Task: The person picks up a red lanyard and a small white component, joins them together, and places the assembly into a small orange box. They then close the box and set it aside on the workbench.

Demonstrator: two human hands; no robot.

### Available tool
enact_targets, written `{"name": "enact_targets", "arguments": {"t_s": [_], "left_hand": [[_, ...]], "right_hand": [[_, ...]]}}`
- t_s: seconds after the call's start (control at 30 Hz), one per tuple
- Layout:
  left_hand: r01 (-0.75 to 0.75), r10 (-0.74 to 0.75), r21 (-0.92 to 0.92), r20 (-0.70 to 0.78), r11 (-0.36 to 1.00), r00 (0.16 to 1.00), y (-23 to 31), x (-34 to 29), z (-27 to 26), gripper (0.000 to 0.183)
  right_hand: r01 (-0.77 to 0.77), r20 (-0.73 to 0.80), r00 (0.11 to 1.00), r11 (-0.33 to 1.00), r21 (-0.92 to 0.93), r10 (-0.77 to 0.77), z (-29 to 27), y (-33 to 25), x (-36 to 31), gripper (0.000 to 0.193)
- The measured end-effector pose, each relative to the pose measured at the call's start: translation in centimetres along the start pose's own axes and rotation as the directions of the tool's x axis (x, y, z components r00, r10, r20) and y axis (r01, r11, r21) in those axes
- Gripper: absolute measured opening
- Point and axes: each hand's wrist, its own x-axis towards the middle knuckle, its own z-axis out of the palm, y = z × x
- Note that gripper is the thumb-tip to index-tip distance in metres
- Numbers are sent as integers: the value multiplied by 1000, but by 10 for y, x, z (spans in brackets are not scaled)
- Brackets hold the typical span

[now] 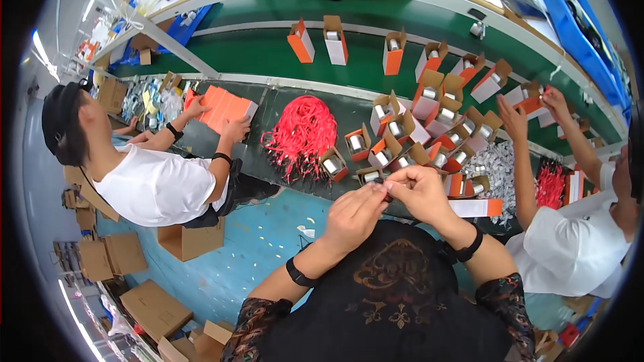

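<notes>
Lettering, as seen from where I stand: none legible; the gold print (pixel 394 271) on the black shirt (pixel 396 338) shows ornate, undecipherable forms.

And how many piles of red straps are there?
2: a big pile near the middle, a smaller pile at the right, beside a co-worker. Others may be hidden.

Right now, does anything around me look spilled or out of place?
Yes, on the blue floor beside the bench: small pale bits and a white scrap lie scattered, looking like dropped litter. I can't tell what they are.
</notes>
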Motion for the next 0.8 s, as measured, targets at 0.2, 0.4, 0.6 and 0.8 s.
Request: {"name": "enact_targets", "arguments": {"t_s": [0.2, 0.4, 0.6, 0.8], "left_hand": [[216, -215, 27, -45, 976, 976, -33, -23, -19, 28], [561, -567, -102, -41, 822, 823, -82, -42, -17, 16], [371, -403, 258, 82, 892, 912, -145, -35, 6, 11], [96, -357, 486, 480, 868, 801, -163, -27, 40, 9]], "right_hand": [[-75, 121, 989, 996, -39, 80, 48, -4, 29, 15], [114, 249, 968, 949, -295, -39, 65, -6, 34, 45], [-31, 158, 982, 917, -397, 102, 25, 7, 19, 47], [-163, 44, 980, 902, -401, 196, -3, 27, -14, 36]]}}
